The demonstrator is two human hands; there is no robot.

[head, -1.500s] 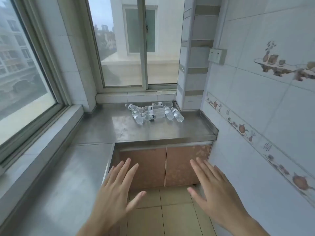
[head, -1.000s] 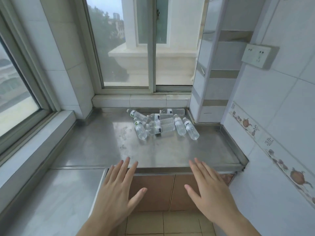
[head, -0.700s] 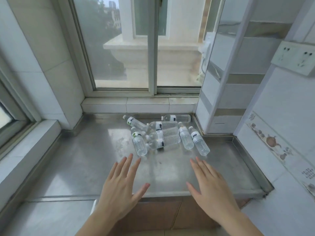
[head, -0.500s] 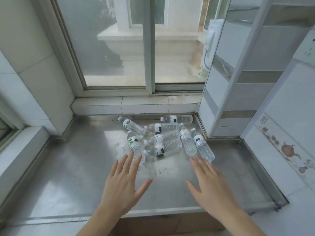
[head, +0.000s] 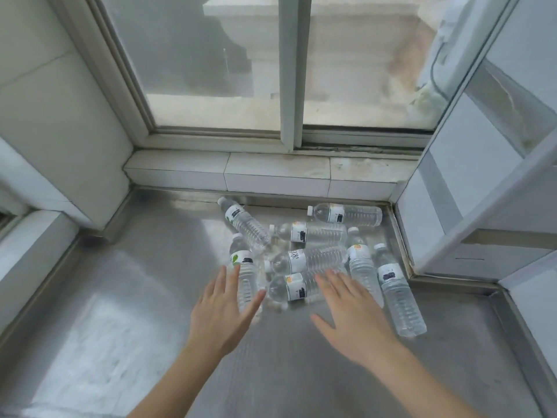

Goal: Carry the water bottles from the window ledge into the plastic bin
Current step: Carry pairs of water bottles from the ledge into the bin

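Fingers (head: 229,279) of both hands are straight and spread, grasping nothing: the left hand (head: 221,315) hovers palm down at the near left edge of the bottle pile, and the right hand (head: 352,315) hovers at its near middle, fingertips over the closest bottles. Whether any fingertip actually touches plastic cannot be told.

Going by size, the steel window ledge (head: 126,297) fills most of the view, running from the near edge to a low tiled sill under the sliding window (head: 289,70) at the far side. A tiled column (head: 470,182) closes the right.

On the far right part of the ledge lie the water bottles (head: 310,260), all on their sides, eight as far as can be counted, some touching or crossing. One lies alone against the far sill; the right-hand bottle (head: 398,294) points toward the near edge.

No plastic bin shows here. By my reading, the task has barely begun: no bottle is lifted, all wait on the ledge, and every pick-up and carry remains.
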